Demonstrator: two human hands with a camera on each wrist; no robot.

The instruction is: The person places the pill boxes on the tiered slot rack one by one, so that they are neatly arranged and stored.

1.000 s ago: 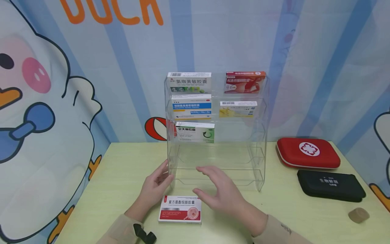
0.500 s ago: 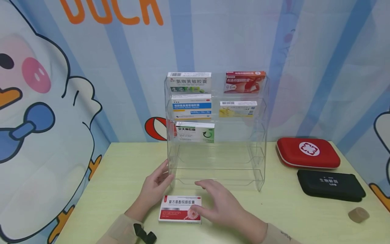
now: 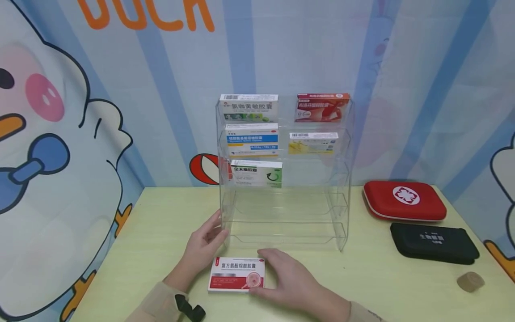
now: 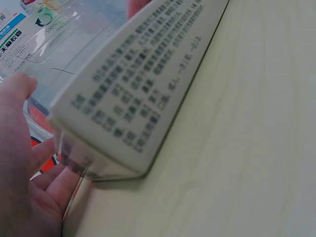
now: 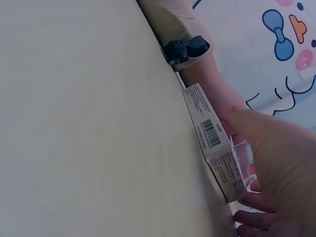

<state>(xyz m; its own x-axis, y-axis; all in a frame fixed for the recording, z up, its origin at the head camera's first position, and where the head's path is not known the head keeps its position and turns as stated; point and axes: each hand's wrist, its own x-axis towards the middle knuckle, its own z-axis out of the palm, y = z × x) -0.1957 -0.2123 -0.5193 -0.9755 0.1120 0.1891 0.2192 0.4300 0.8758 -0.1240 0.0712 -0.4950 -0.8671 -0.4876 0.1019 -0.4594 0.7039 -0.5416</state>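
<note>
A clear acrylic display rack (image 3: 281, 229) stands on the table. My left hand (image 3: 203, 243) holds its lower left side, thumb at the front edge and fingers along the side. In front of the rack lies a white and red medicine box (image 3: 235, 273), face up. My right hand (image 3: 291, 279) spreads around the box's right end, thumb by the near corner and fingers by the far one. In the right wrist view the thumb (image 5: 247, 121) appears slightly apart from the box (image 5: 210, 133). The left wrist view shows the box's printed side (image 4: 133, 84) close up.
Several medicine boxes sit in the rack's upper tiers, including a red one (image 3: 322, 108) and a green and white one (image 3: 256, 174). At right on the table (image 3: 161, 214) are a red case (image 3: 422, 208), a black pouch (image 3: 434, 246) and a small brown cylinder (image 3: 470, 281).
My right hand has come down and nearer to me, from in front of the rack's bottom tier to the right end of the white and red box. The left hand stays at the rack.
</note>
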